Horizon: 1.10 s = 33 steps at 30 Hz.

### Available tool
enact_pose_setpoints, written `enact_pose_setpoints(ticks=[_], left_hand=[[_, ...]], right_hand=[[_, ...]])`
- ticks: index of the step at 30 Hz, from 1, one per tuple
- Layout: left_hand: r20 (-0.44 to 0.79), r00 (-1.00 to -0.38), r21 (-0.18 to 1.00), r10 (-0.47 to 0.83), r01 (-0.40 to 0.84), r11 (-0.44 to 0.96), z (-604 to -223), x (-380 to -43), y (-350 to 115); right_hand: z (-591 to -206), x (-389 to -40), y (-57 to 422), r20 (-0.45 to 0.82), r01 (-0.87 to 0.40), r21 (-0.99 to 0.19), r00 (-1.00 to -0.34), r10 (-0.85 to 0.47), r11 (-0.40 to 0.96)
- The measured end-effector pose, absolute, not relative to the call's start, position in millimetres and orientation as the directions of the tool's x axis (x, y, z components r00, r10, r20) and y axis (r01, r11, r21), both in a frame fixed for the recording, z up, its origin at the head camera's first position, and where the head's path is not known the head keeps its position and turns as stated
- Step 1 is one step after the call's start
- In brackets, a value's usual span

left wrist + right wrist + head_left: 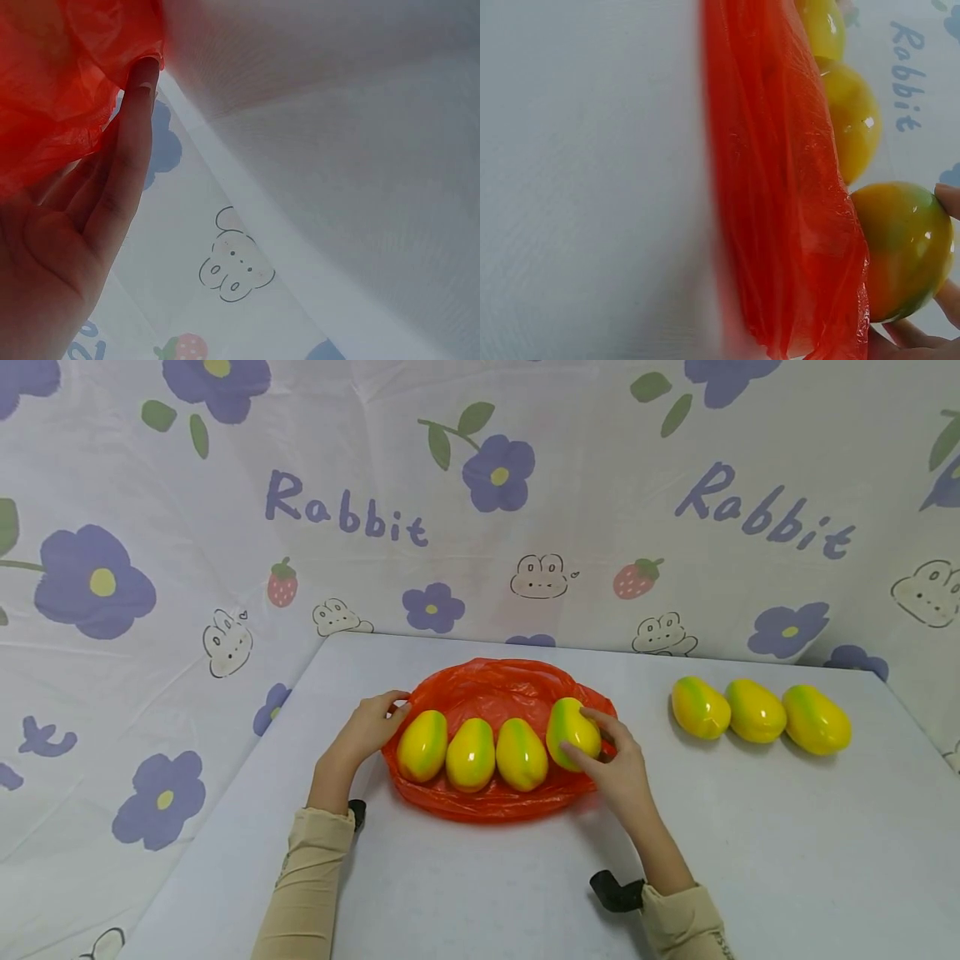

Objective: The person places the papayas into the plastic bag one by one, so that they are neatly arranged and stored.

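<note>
A red plastic bag (480, 810) lies spread wide on the table. In a row inside it are three glossy yellow-green mangoes, the leftmost mango (422, 746) nearest my left hand. My left hand (366, 727) holds the bag's left rim; in the left wrist view its fingers (131, 150) lie along the red plastic. At the right end of the row, my right hand (618, 766) grips another mango (572, 732) between thumb and fingers. The right wrist view shows this held mango (904, 251) beside the bag's edge (795, 187), which hides part of it.
On the right of the white table (750, 843), three more mangoes (755, 711) lie side by side, outside the bag. Behind the table hangs a printed cloth (585, 460) with flowers and rabbits. Black straps or mounts (617, 892) are at the wrists.
</note>
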<state>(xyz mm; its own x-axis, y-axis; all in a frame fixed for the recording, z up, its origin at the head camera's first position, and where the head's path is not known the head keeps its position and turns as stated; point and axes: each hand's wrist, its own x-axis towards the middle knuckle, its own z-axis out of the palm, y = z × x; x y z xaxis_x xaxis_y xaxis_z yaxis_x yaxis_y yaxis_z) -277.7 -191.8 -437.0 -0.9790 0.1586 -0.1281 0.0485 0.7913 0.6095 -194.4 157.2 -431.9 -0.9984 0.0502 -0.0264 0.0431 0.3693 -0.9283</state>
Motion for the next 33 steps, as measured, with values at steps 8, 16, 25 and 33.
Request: enact_pose_setpoints(ticks=[8,16,25,33], left_hand=[[-0.129,-0.979,0.612,0.158,0.047,0.789,-435,-275,-190],[-0.128,-0.98,0.608,0.155,0.046,0.793,-435,-276,-190],[-0.127,-0.98,0.608,0.155,0.047,0.793,-435,-276,-189],[-0.136,-0.979,0.609,0.15,0.037,0.792,-435,-276,-188]], right_hand=[[-437,-194,156,-0.066,0.077,-0.914,-0.997,0.04,0.398],[-447,-197,158,-0.089,0.094,-0.908,-0.996,0.03,0.408],[-455,-200,158,-0.09,0.091,-0.902,-0.996,0.021,0.423],[-455,-200,157,-0.077,0.079,-0.906,-0.997,0.022,0.417]])
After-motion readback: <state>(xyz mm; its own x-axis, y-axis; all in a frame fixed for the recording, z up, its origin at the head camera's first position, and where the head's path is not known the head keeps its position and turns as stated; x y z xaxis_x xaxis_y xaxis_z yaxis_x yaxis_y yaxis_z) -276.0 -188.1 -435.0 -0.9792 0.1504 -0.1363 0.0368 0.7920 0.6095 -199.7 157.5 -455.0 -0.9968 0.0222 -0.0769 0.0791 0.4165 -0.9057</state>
